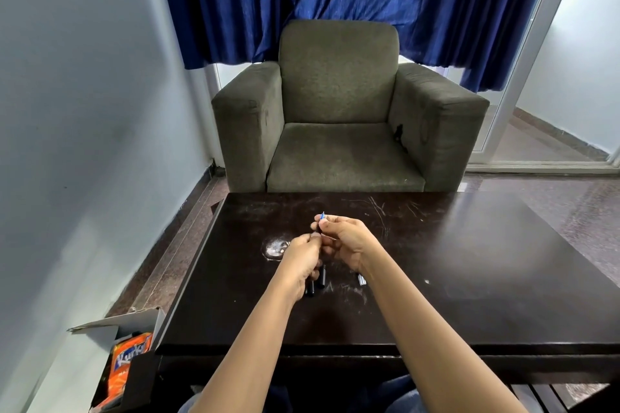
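A: What do you have?
B: My right hand [349, 241] pinches a thin blue-tipped pen refill [321, 223] above the dark wooden surface [469, 261]. My left hand [302, 256] pinches its lower end. 2 black plastic barrel pieces [322, 277] lie at 6 o'clock.

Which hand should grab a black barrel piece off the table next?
Probably left. The left hand hovers right above the black barrel pieces, while the right hand pinches the blue-tipped refill and sits farther away.

Pen parts [322, 277], perhaps, on table [469, 261] before armchair [339, 111]
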### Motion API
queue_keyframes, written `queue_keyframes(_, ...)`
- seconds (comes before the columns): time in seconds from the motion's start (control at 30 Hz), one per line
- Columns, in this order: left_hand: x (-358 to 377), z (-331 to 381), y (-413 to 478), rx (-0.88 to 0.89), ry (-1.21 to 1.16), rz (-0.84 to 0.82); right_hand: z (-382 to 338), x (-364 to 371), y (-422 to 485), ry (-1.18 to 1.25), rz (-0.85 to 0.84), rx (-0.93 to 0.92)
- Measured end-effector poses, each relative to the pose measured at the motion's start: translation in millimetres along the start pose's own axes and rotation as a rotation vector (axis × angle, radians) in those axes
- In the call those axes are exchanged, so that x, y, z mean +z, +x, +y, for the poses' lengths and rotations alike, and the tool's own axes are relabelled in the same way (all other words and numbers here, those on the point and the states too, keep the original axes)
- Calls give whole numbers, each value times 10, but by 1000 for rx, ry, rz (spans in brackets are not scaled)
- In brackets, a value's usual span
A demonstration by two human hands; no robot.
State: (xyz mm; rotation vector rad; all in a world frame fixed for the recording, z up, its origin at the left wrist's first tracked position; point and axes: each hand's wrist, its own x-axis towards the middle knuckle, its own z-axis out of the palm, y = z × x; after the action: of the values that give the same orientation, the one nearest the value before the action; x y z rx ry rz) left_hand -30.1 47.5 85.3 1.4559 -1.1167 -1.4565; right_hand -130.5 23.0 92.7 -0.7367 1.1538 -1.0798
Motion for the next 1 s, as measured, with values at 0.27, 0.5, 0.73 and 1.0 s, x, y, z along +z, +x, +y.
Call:
queue_keyframes(0.27, 21, -14, 7, 0, -7, -14, 37, -2, 2, -61, 32, -20)
queue_keyframes(0.5, -3, -1, 20, -4, 5, -14, 15, 5, -34, -37, 1, -8)
queue_keyframes(0.73, -12, -27, 27, -4, 60, -8, 10, -9, -42, -44, -11, -9)
queue_keyframes(1.0, -55, -26, 38, -33, 76, -35, 107, -13, 44, -29, 2, 18)
